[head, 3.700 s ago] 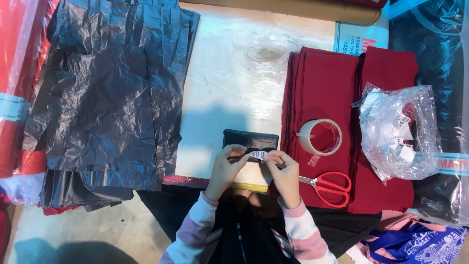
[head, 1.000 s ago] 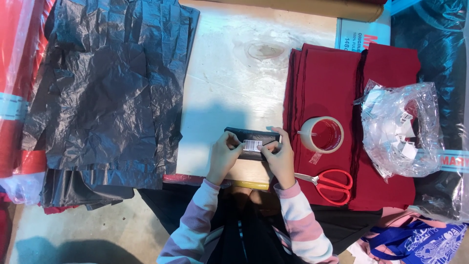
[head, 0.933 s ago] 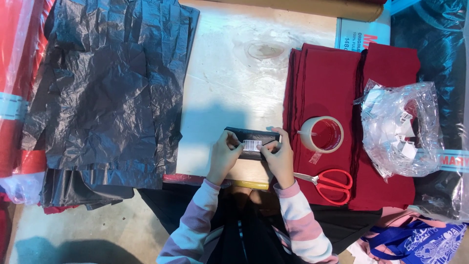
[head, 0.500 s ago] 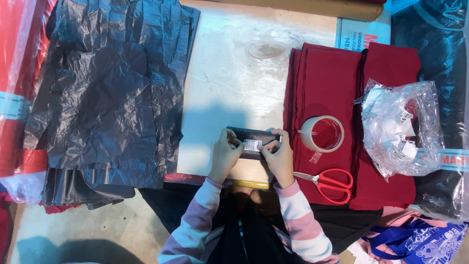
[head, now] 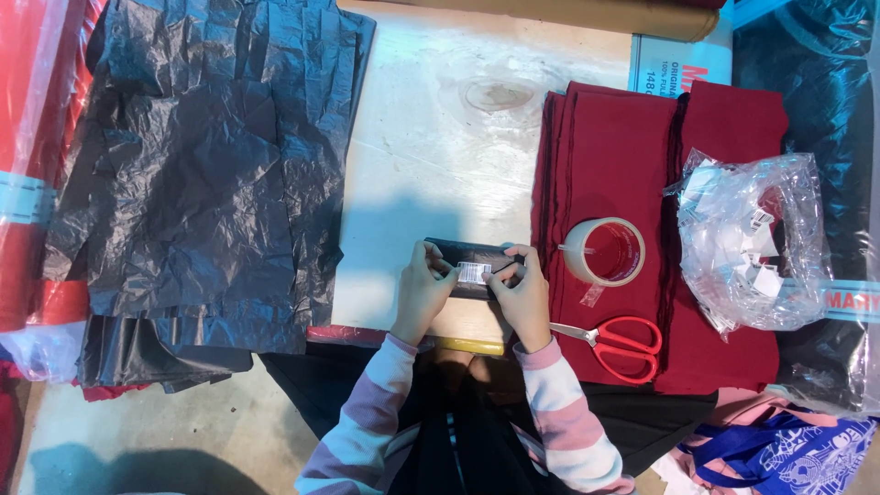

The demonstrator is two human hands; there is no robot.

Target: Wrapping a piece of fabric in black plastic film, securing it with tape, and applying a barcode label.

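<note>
Since the earlier frames the small white paper label [head: 473,271] has come down onto the flat black folded packet [head: 469,269] at the pale table's [head: 412,183] near edge, where the left hand [head: 420,293] and right hand [head: 522,291], fingertips pinched on the packet, would do well to smooth it outward from the middle.

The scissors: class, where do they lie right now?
In the head view, the red scissors lie on the dark red cloth, just right of the right hand and below the tape roll.

Pale, worn bench [head: 431,183] seen from above, brightly lit, with a faint ring stain [head: 500,93] near its far edge. Grey concrete floor [head: 183,431] shows below, crossed by a soft shadow.
</note>
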